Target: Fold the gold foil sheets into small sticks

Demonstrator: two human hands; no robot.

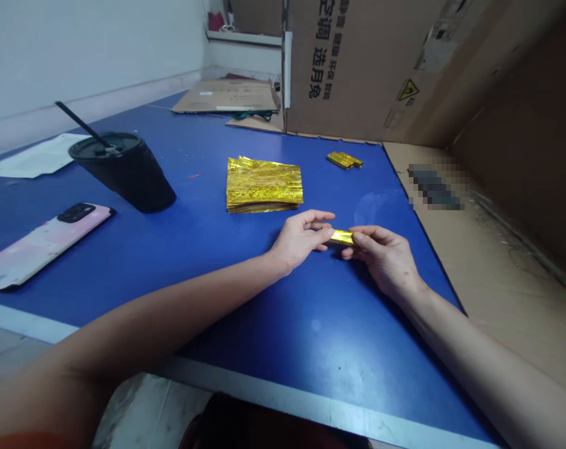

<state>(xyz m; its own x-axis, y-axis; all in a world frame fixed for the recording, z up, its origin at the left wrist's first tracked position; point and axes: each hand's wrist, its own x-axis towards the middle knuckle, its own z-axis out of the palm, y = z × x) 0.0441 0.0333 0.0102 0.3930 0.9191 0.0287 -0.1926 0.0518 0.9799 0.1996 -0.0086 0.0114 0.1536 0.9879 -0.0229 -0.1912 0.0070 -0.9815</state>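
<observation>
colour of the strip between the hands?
Shiny gold; the strip shows best in the head view.

A makeshift workroom, perhaps in a home, shown by the blue tabletop (283,337) under the right grip (393,259), phone (40,246) and tumbler (128,174) leftward, printed carton cardboard (376,43) beyond.

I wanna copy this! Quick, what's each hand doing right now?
Left hand: holding one end of the gold strip, some fingers stretched out.
Right hand: closed on its other end.
</observation>
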